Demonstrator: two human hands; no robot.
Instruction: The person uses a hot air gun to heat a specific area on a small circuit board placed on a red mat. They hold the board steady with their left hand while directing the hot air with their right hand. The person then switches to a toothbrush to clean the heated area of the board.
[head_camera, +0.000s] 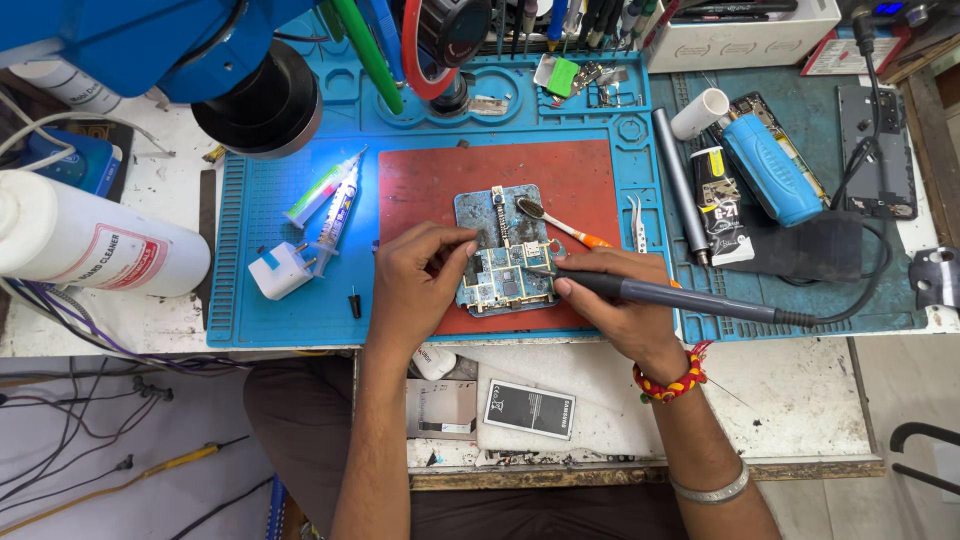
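A small blue-green circuit board (505, 275) lies on a grey-blue holder plate (478, 212) on the red pad (560, 180) of a blue work mat (260, 290). My left hand (415, 285) rests at the board's left edge, fingertips pressing on it. My right hand (625, 310) grips a dark soldering iron (660, 295) like a pen, its tip touching the board's right side. The iron's cable runs off to the right. A small brush with an orange handle (560, 225) lies just above the board.
Two syringes (330, 205) and a white plug adapter (280, 270) lie on the mat's left. A white cleaner bottle (90, 245) lies far left. Tweezers (638, 222), a dark pen-shaped tool (680, 185), a blue cylinder (770, 170) and a phone frame (880, 150) sit right. The microscope head (250, 90) overhangs top left.
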